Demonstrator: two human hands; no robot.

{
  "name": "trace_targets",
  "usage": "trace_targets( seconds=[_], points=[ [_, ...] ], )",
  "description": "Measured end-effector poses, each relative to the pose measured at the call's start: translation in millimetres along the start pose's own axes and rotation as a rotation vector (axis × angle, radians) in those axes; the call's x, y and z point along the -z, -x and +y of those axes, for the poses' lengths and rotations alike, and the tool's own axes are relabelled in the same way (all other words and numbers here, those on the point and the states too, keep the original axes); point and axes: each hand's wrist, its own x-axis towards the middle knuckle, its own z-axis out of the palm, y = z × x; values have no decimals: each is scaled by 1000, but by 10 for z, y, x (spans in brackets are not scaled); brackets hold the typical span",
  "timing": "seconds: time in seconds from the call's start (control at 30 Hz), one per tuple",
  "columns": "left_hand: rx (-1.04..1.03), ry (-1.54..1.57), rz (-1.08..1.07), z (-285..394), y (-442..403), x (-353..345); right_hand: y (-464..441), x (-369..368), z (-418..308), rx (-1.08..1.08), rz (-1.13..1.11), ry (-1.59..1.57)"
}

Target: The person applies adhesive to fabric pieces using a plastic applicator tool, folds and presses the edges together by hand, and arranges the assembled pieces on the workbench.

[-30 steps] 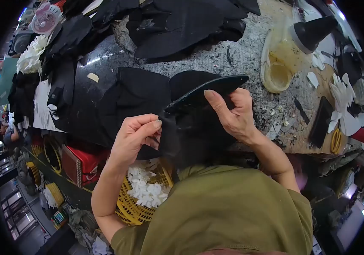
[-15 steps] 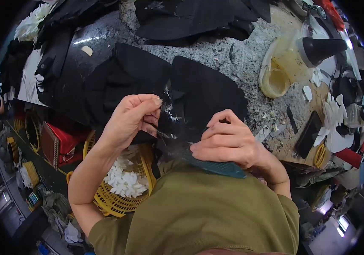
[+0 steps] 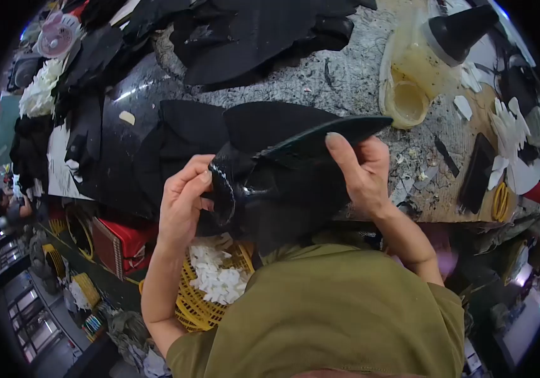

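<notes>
While our left hand (image 3: 180,208) pinches the glossy-streaked black fabric (image 3: 223,183) between thumb and fingers, our right hand (image 3: 364,179) is clamped on the dark curved panel (image 3: 314,140); both pieces lie between our hands, by the worktop's (image 3: 361,85) near edge.

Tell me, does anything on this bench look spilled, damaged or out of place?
The workbench looks crusted and blotchy, perhaps from dried residue, and white scraps lie scattered on its right side. The translucent container there is stained yellow-brown and specked. I see no obvious fresh spill.
</notes>
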Motion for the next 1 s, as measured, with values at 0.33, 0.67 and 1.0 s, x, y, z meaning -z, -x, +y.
trace_targets(
  seconds=[0.33, 0.67, 1.0],
  points=[
    [61, 369, -117, -93, -21, 107, -166, -220, 227, 820, -224, 458],
    [64, 318, -60, -21, 14, -23, 107, 239, 216, 379, 22, 207],
    [-381, 409, 47, 43, 129, -1025, -55, 343, -299, 632, -272, 367]
  ],
)
